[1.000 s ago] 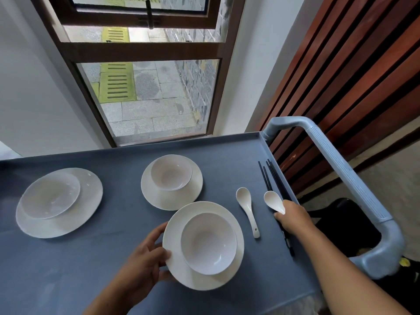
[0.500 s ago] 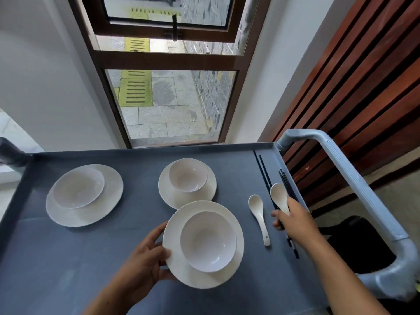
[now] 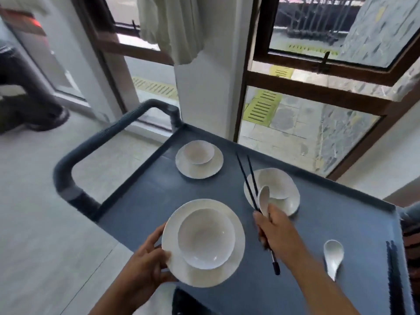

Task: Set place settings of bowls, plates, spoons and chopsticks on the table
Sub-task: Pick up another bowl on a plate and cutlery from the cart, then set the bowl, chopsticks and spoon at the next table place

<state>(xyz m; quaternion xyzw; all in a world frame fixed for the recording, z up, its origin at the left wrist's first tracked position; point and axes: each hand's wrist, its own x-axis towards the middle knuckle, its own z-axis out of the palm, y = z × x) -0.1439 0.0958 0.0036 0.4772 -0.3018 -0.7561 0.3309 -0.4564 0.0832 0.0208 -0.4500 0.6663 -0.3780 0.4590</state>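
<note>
The left hand [image 3: 145, 262] pinches the rim of a white ceramic plate [image 3: 203, 243] carrying a white bowl [image 3: 206, 238], above the grey cart surface [image 3: 318, 223]; glazed, breakable, probably slippery. The right hand [image 3: 276, 230] grips black chopsticks [image 3: 248, 180] and a white spoon [image 3: 264, 200].

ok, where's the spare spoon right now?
Head view: the loose white spoon lies on the cart top at lower right, between the right hand and the black chopsticks by the cart's right edge.

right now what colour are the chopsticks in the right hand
Black, seen in the head view: the chopsticks held with a white spoon in the right hand.
</note>
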